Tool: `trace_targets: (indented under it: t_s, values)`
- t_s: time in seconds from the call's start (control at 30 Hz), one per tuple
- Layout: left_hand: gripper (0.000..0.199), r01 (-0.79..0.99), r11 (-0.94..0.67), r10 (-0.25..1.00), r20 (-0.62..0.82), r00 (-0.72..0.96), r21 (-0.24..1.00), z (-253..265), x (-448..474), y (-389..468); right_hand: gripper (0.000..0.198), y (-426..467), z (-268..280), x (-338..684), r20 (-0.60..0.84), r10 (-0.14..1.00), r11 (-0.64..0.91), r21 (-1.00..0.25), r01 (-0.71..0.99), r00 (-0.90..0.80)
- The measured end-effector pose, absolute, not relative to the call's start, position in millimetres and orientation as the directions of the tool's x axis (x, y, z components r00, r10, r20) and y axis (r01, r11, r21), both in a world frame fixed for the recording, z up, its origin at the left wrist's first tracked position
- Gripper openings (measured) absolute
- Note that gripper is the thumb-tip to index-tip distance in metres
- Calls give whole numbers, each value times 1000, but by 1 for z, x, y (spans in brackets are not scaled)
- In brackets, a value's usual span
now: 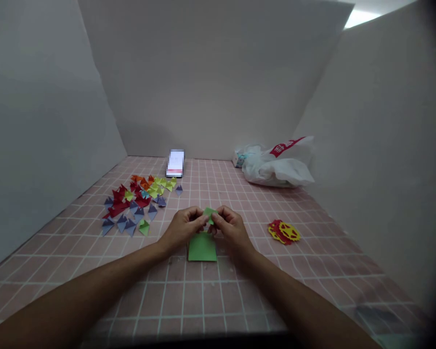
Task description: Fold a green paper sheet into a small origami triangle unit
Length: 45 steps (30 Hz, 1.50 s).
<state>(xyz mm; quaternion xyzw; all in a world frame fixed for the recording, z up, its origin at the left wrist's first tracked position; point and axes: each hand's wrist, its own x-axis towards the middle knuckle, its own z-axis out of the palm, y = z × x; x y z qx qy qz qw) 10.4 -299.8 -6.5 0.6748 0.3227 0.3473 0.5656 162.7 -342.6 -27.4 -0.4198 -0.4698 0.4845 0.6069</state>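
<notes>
Between my two hands is a small folded piece of green paper [210,214], held up above the table. My left hand [184,225] pinches its left side between thumb and fingers. On the other side my right hand [233,228] grips it, the thumb lying across its front. Below them a stack of green square paper [202,248] lies flat on the table, its far edge partly hidden by my fingers. To the left spreads a group of folded paper pieces [138,212] in red, orange, yellow, purple and blue, with a green folded piece [144,227] at its near edge.
A phone [175,163] with a lit, blurred screen stands at the back. Behind right, a white plastic bag [281,167] lies beside a small box [237,159]. Yellow and red cut-out discs [285,232] lie on the right. Pale walls enclose the pink tiled tabletop [323,271].
</notes>
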Motion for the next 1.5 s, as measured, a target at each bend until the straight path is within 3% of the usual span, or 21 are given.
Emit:
trace_targets:
  t_s: [0.53, 1.13, 1.33, 1.5]
  values:
    - [28, 41, -113, 833, 72, 549, 993, -3, 10, -300, 31, -342, -25, 162, 149, 988, 154, -972, -180, 42]
    - [29, 126, -249, 866, 162, 472, 960, -4, 9, -300, 30, -346, -16, 159, 120, 993, 118, -988, -103, -11]
    - [29, 77, -202, 846, 135, 516, 976, -2, 10, -300, 29, -348, -17, 163, 97, 994, 90, -988, -128, -47]
    - [29, 168, -274, 864, 166, 475, 947, -1, 8, -298, 29, -345, -20, 164, 112, 993, 105, -982, -159, -33]
